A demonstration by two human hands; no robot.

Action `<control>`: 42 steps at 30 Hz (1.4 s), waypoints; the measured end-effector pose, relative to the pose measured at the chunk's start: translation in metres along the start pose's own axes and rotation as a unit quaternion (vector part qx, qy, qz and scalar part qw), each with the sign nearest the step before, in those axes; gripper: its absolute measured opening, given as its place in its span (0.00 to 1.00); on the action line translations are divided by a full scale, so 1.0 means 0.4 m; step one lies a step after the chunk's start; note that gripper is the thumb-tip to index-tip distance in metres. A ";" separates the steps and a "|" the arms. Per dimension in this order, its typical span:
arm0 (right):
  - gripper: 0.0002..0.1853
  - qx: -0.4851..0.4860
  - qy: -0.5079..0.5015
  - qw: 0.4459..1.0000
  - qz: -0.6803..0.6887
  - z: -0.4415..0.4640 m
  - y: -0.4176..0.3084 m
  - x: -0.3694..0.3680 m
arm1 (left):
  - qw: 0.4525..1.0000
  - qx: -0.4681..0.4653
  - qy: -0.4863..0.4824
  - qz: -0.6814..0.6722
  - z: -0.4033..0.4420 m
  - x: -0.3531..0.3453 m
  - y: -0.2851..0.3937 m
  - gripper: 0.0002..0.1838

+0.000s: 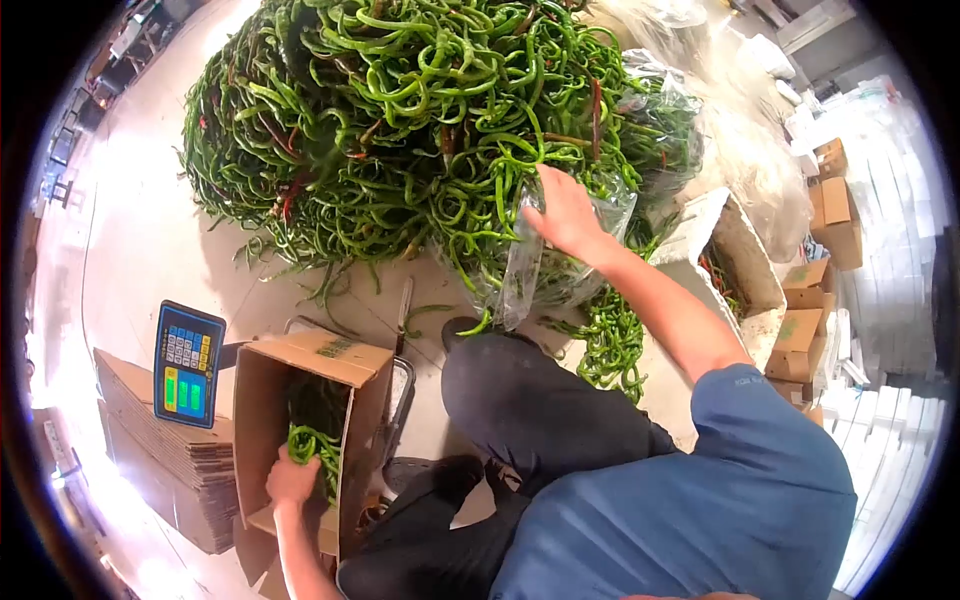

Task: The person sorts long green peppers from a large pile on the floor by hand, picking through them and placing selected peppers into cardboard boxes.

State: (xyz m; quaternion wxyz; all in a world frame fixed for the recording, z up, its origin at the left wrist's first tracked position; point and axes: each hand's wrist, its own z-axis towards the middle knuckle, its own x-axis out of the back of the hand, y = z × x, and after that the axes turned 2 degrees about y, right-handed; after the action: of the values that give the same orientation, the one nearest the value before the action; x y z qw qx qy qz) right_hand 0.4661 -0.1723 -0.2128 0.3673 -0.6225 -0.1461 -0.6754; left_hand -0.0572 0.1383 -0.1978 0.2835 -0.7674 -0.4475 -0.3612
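My left hand (292,478) is inside the mouth of an open cardboard box (370,360), its fingers closed around a bunch of long green chili peppers (312,442). More peppers lie deeper in the box, partly in shadow. My right hand (568,212) reaches to the near edge of a large heap of green chili peppers (400,110), with thumb and fingers apart. Just under it is a clear plastic bag (522,270) with peppers in and around it. Some fingertips are hard to make out against the peppers.
A scale display (188,365) with lit green digits stands left of the box, by a stack of flattened cardboard (175,470). On the right is a white foam box (705,225) with peppers inside. Loose peppers (612,345) lie near my knee. Cardboard boxes (835,205) line the far right.
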 end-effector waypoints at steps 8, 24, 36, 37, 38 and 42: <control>0.60 -0.073 -0.056 0.991 -0.093 0.174 -0.055 -0.090 | 0.991 -0.109 0.056 -0.062 -0.038 -0.017 -0.072 0.51; 0.32 -0.182 0.021 0.964 0.192 0.093 0.064 -0.070 | 0.990 -0.122 -0.001 0.068 -0.075 -0.034 -0.041 0.58; 0.17 -0.264 0.098 0.685 0.672 0.117 0.112 0.082 | 0.900 -0.178 0.164 -0.363 -0.272 0.225 0.176 0.30; 0.17 -0.259 0.102 0.658 0.700 0.117 0.108 0.103 | 0.898 -0.190 0.159 -0.363 -0.294 0.243 0.205 0.30; 0.17 -0.239 0.075 0.631 0.734 0.109 0.109 0.131 | 0.897 -0.202 0.155 -0.362 -0.312 0.257 0.232 0.29; 0.17 -0.159 -0.080 0.495 0.850 0.092 0.072 0.237 | 0.860 -0.241 0.146 -0.426 -0.339 0.268 0.305 0.27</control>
State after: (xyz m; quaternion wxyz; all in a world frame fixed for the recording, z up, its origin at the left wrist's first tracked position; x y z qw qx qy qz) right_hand 0.5170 -0.1977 -0.1238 0.6453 -0.5454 0.5348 0.0045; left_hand 0.0470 0.0338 -0.0464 -0.0303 -0.4847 -0.5834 -0.6511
